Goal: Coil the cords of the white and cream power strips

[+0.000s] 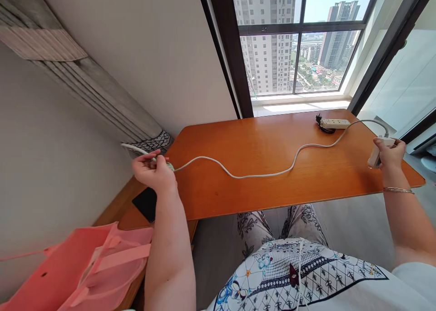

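A long white cable [238,177] runs in loose waves across the orange-brown wooden table [211,193]. Past the table's left edge, my left hand [153,169] is closed on the cable in a pinch; a short length of it sticks out to the left, and a small pale green piece shows beside the fingers. My right hand [392,154], over the table's right end, grips a white power strip [374,157], partly hidden by the fingers. The cable curves up and enters the strip's top end.
Near the table's back right lies another power strip [335,123] with a coiled black cord and plug [319,119]. A pink bag [102,265] and a black flat object [146,204] are at the lower left. A tied curtain [102,92] hangs left; a window [299,61] stands behind.
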`<state>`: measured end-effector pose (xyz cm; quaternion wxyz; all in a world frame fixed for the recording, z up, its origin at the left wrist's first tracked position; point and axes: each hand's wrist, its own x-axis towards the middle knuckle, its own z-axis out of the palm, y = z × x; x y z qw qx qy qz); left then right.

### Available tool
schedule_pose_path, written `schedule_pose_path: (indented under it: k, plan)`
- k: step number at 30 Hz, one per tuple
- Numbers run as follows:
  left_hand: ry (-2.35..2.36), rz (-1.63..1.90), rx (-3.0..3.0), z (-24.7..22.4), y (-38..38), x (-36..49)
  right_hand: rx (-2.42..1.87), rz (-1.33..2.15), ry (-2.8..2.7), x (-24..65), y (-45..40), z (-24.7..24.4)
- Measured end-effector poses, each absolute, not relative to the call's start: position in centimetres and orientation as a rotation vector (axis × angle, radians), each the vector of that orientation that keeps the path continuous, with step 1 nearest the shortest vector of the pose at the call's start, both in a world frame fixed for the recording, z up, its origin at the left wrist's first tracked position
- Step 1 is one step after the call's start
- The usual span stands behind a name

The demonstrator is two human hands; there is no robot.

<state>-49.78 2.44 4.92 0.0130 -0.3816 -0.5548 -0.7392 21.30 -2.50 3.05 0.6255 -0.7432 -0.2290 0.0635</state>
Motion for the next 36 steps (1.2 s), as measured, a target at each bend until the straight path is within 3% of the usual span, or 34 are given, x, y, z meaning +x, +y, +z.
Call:
schedule_pose_path:
  k: [4, 12, 17, 24, 36]
  plan:
    - [-2.051, -1.712, -1.697, 3.4, 2.8, -47.6, -1.852, 0.159, -0.772, 20.5, -3.8, 2.6]
    - [-2.245, -0.741, -2.209, 0.0, 2.8, -42.3, -2.163, 0.04, -1.092, 19.7, -4.6, 3.9]
    - [-2.065, -0.633, -2.168, -0.9, 1.0, -39.4, -2.23, -0.029, -1.226, 19.9, -4.7, 3.5]
    - [-1.618, -0.363, -2.879, -1.7, 0.8, -37.5, -2.301, -0.082, -1.513, 20.2, -4.2, 2.7]
    - [-2.193, -0.131, -2.231, -0.3, 4.3, -44.7, -2.269, -0.164, -1.754, 21.8, -3.3, 1.7]
